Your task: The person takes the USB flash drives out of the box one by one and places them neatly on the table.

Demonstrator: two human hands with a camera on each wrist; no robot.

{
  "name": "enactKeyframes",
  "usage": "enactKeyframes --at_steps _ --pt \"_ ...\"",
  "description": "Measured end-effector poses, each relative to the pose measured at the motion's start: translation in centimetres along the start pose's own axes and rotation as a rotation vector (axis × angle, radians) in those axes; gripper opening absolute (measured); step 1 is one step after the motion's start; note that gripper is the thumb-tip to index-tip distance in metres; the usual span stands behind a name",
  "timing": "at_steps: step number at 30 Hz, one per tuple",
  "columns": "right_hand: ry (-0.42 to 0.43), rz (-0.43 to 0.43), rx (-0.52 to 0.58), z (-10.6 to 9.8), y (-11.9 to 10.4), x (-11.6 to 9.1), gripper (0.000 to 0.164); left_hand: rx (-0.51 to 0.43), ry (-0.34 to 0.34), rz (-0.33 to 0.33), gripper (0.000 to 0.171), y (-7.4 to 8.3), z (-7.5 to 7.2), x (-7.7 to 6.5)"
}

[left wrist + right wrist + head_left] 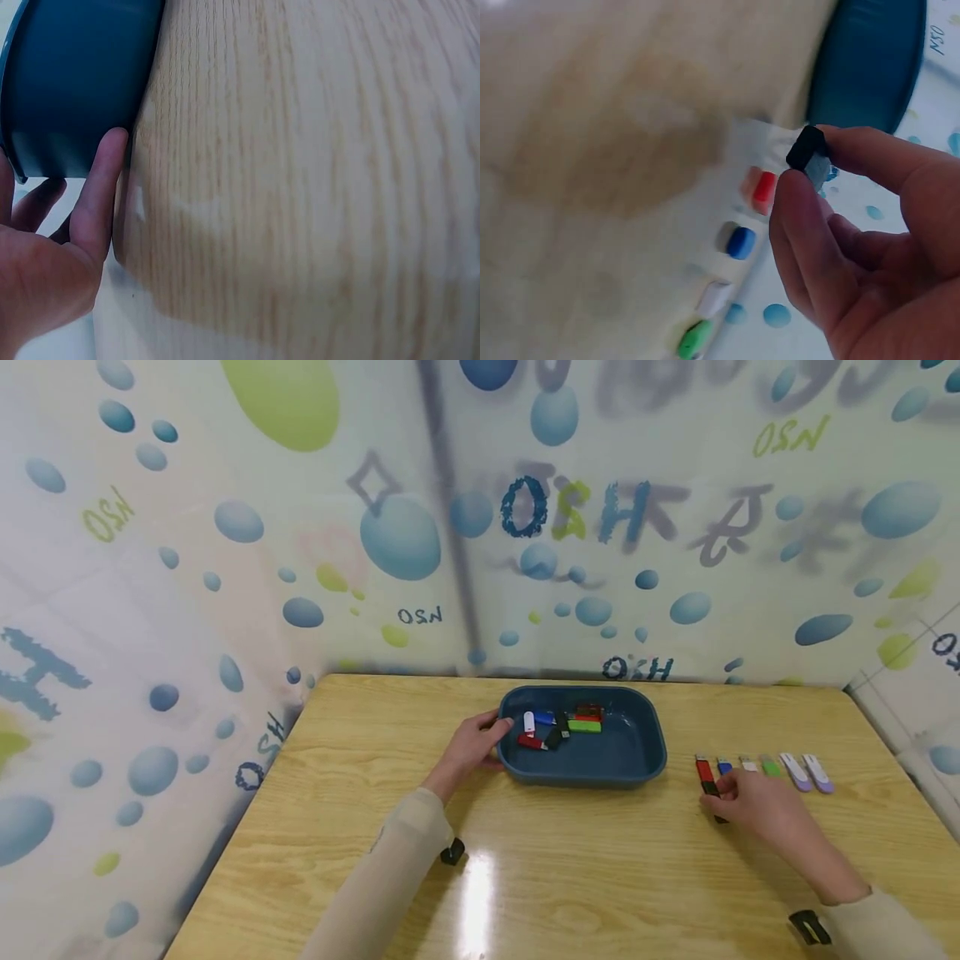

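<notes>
The right hand pinches a black USB stick between thumb and fingertips; in the right wrist view a pale grey part of the stick shows beside the black. In the head view the fingers hide its middle, and one dark end shows below the thumb. Just beyond these fingertips, on the tabletop, lies a red stick, first in a row. Next to it, just past the fingers, is a blue stick, partly covered by the hand. A white stick and a green stick lie beyond the knuckles, and two white-and-purple sticks finish the row, beyond the hand and to its right.

The left hand grips the near-left side of a dark blue bin, thumb at the rim and fingers against the outer wall. To the right of that thumb, inside the bin, lies a loose cluster of sticks: white, blue, red, black and green among them. From the right hand, the bin stands to the left and a little farther off, not touching it.
</notes>
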State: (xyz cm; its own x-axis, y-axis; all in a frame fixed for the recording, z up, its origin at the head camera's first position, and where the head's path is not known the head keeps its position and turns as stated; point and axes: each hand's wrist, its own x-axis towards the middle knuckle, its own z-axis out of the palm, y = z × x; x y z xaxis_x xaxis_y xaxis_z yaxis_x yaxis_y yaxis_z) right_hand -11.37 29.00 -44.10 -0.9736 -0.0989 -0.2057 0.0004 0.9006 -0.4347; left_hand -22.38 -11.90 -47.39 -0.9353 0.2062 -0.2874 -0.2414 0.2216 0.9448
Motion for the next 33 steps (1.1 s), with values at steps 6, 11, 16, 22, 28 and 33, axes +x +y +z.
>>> enactKeyframes --at_steps 6,11,16,22,28,33 --pt "-0.013 0.034 -0.038 1.0 0.5 -0.1 0.029 0.015 0.001 0.018 0.059 -0.3 0.0 0.1" --pt "-0.011 0.025 -0.043 1.4 0.7 -0.1 0.032 0.03 0.002 0.009 0.059 -0.3 0.0 0.1" --pt "0.02 0.012 -0.05 1.7 0.6 -0.4 0.038 0.033 0.004 0.005 0.058 -0.2 0.1 0.1" --pt "0.025 0.015 -0.057 1.7 0.6 -0.6 0.043 0.014 0.003 0.006 0.058 0.0 0.1 0.0" --pt "0.003 0.028 -0.049 1.4 0.5 -0.6 0.045 0.02 0.008 0.0 0.058 0.0 0.2 -0.1" --pt "-0.005 0.038 -0.003 0.4 0.1 -0.5 0.041 0.032 0.012 -0.001 0.058 0.0 0.2 0.0"
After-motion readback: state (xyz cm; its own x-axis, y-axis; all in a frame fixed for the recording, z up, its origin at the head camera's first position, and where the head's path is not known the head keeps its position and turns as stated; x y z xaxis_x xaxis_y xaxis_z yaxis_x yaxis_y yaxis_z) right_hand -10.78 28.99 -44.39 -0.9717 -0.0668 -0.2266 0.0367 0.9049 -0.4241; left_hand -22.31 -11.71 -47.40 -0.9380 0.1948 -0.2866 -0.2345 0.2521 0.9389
